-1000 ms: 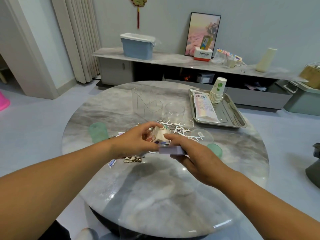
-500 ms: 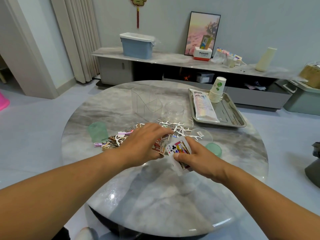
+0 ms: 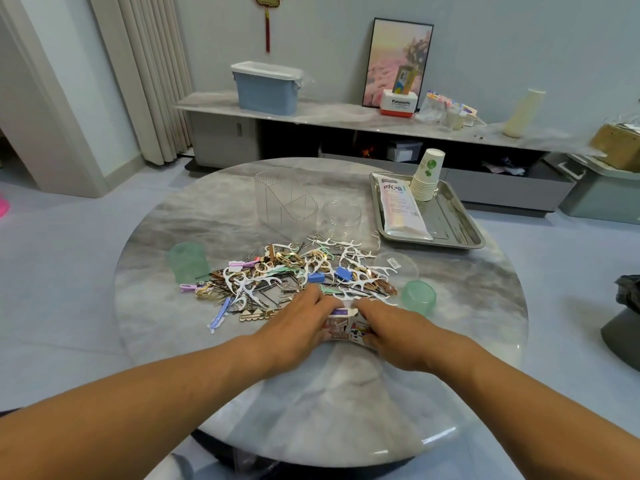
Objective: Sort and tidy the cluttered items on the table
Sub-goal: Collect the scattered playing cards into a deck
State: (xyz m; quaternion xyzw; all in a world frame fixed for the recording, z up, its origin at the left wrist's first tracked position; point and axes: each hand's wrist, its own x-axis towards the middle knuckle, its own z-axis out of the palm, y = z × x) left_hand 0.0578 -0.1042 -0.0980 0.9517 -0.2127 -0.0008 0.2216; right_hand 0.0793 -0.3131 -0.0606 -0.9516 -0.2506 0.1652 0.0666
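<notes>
- The left hand [image 3: 298, 327] and the right hand [image 3: 391, 327] meet at the near edge of the clutter on the round marble desk [image 3: 346, 410], each with its fingers curled around one side of a stack of playing cards [image 3: 341, 329].
- The cards lie low on the desk between the two hands; how firmly they are gripped is hard to tell, as the hands hide most of the stack.
- Just behind the hands spreads a pile of floss picks, hair clips and binder clips [image 3: 294, 271].
- A green cup [image 3: 188, 261] stands left of the pile; a green lid [image 3: 418, 297] lies to its right.
- Farther back stand a clear organiser [image 3: 285, 202] and a clear jar [image 3: 341, 216].
- A metal tray [image 3: 457, 223] at the right carries stacked paper cups [image 3: 426, 178] and a packet [image 3: 401, 206].
</notes>
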